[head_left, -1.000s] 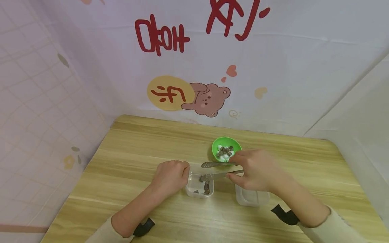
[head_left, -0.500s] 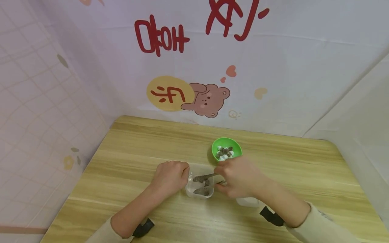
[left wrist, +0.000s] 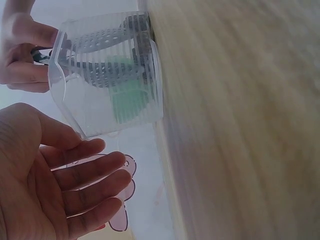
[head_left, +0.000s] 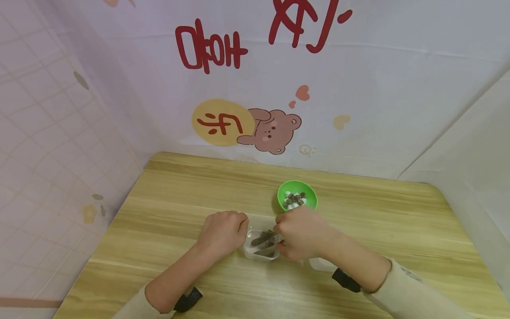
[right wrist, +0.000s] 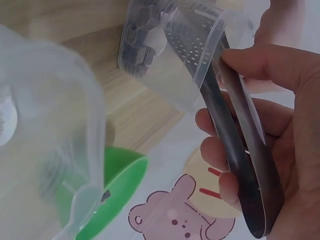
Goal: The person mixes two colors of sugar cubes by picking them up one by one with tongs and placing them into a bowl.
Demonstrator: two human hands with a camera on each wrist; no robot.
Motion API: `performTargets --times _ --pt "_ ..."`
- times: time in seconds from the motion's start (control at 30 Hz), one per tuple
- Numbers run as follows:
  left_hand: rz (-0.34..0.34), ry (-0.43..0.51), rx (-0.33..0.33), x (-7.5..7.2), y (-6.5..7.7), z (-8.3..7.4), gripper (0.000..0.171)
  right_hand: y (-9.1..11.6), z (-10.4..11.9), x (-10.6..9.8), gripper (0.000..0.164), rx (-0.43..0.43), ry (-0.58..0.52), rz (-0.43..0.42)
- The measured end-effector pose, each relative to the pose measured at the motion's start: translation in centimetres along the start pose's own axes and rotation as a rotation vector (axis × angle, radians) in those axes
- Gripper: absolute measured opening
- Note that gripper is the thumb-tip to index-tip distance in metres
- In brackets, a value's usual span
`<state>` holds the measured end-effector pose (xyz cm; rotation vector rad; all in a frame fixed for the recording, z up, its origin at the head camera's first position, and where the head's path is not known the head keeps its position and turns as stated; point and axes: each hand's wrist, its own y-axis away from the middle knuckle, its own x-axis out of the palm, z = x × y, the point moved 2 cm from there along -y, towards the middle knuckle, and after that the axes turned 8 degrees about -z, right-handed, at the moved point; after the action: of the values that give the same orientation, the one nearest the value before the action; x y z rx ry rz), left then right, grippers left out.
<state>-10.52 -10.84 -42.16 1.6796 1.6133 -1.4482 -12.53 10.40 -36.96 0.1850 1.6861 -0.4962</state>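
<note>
My right hand [head_left: 304,235] grips a pair of metal tongs [right wrist: 227,135] with perforated tips. The tips reach down into a small clear plastic container [head_left: 250,252], among dark brown cubes [right wrist: 145,55] at its bottom. The tongs' arms stand slightly apart, and whether a cube lies between the tips I cannot tell. On the container's left side, my left hand [head_left: 224,229] pinches a corner of the rim between thumb and index finger, the other fingers loosely bent, as the left wrist view shows.
Behind my right hand stands a green bowl [head_left: 308,188] holding white pieces and dark cubes. A second clear container [head_left: 322,265] sits to the right, partly covered by my right forearm. A printed white cloth [head_left: 358,88] rises behind the wooden table [head_left: 191,177].
My right hand has moved left and down from in front of the bowl, taking the spread tongs into the container. Their tips have drawn somewhat closer together. My left hand stays put.
</note>
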Motion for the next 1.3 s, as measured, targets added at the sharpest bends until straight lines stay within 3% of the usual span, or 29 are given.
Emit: performTargets --times 0.43,0.73,0.97,1.13,1.3 --pt "0.005 -0.002 0.003 -0.1 0.0 0.0 0.047 -0.2 0.6 0.5 0.028 -0.047 0.005 -0.007" --pt "0.003 0.009 0.001 -0.1 0.0 0.0 0.050 1.1 0.0 -0.5 0.026 0.015 -0.092 -0.064" --pt "0.010 0.021 0.003 -0.2 0.0 0.0 0.050 3.1 -2.0 -1.8 0.010 0.088 -0.167 -0.234" --pt "0.009 0.017 0.002 -0.2 0.0 -0.1 0.049 4.6 -3.9 -2.9 0.013 0.124 -0.192 -0.391" --pt "0.005 0.011 0.003 -0.2 0.0 -0.1 0.049 5.8 -5.7 -3.7 0.011 0.174 -0.191 -0.495"
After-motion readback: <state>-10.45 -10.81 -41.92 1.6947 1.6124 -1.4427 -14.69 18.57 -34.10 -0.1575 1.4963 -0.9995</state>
